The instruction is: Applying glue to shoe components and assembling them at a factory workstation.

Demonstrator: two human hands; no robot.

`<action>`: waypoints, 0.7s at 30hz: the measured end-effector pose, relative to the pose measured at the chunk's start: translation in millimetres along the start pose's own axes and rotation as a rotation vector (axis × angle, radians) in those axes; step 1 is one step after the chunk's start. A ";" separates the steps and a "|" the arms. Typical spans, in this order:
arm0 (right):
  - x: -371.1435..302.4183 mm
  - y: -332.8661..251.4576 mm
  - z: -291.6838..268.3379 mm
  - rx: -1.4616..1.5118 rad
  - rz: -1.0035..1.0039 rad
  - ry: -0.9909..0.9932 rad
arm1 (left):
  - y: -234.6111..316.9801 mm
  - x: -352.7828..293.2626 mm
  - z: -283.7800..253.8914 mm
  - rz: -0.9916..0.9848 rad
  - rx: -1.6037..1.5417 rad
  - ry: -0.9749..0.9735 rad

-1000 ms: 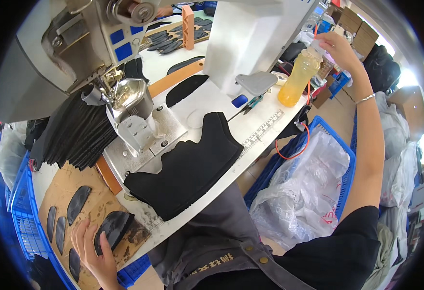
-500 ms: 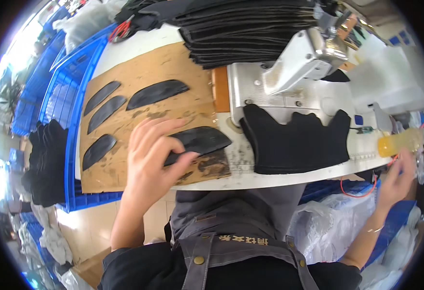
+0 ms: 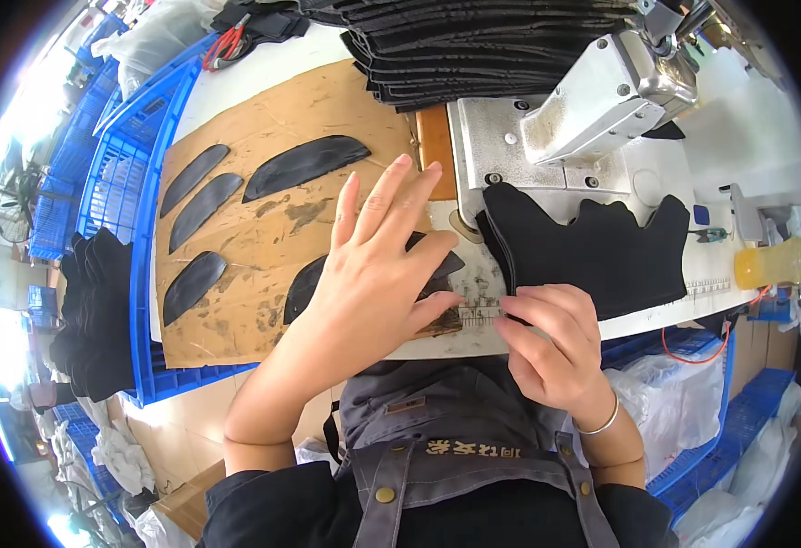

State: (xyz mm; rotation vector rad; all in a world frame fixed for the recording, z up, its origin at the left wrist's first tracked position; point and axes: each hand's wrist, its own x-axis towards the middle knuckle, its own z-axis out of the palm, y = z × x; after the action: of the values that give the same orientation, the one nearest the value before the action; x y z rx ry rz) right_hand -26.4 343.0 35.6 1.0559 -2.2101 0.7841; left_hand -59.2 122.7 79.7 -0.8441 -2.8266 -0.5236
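My left hand [image 3: 368, 260] is open, fingers spread, above a dark curved pad [image 3: 304, 288] that it partly covers. The pad lies on a stained brown cardboard sheet [image 3: 236, 315]. Thumb and fingers of my right hand [image 3: 557, 352] pinch together at the lower left corner of a black fabric piece [image 3: 592, 256]. This piece lies flat on the white tabletop, its upper edge cut in points and notches. Several similar curved pads, one of them a long dark pad [image 3: 309, 166], rest farther left on the cardboard.
A metal sewing machine [image 3: 592, 100] stands behind the fabric. Stacked black fabric [image 3: 473, 46] fills the back. Blue crates [image 3: 158, 183] flank the table's left side, near red-handled scissors [image 3: 227, 44]. At the right are a yellow spool-like object [image 3: 770, 265] and a plastic bag [image 3: 674, 393].
My right hand has come from the far right edge to the fabric's lower left corner. My left hand has shifted right, its fingers now spread wider.
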 end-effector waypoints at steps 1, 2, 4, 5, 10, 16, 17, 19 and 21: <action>-1.2 0.8 0.2 0.017 0.010 -0.013 | 0.0 -0.1 -1.1 0.002 0.001 0.016; -1.9 1.4 0.1 0.036 0.020 -0.026 | 0.3 -0.3 -1.8 0.004 0.002 0.032; -1.6 2.3 2.5 0.041 0.026 -0.025 | 0.9 -0.5 -1.3 -0.006 -0.010 0.041; -0.7 2.4 4.0 0.047 0.026 -0.026 | 1.0 -0.1 -1.2 -0.021 -0.021 0.056; 20.1 -4.5 11.6 0.079 0.065 -0.043 | -3.5 -1.9 2.4 -0.064 -0.032 0.143; 30.8 -2.1 21.7 0.068 0.037 -0.046 | -9.1 -5.4 2.9 -0.178 -0.087 0.252; 31.2 -2.5 22.9 0.077 0.045 -0.057 | -12.5 -7.0 2.8 -0.174 -0.123 0.258; 34.4 -6.1 24.5 0.075 0.036 -0.084 | -17.0 -11.8 -2.5 -0.177 -0.151 0.265; 37.2 -9.8 27.6 0.070 0.029 -0.108 | -22.7 -16.9 -12.4 -0.288 -0.280 0.292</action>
State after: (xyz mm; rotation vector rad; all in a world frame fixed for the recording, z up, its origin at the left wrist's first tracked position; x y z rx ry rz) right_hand -44.6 300.5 45.5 1.1263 -2.3074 0.8402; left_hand -57.2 91.9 80.7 -0.3545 -2.6467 -1.0106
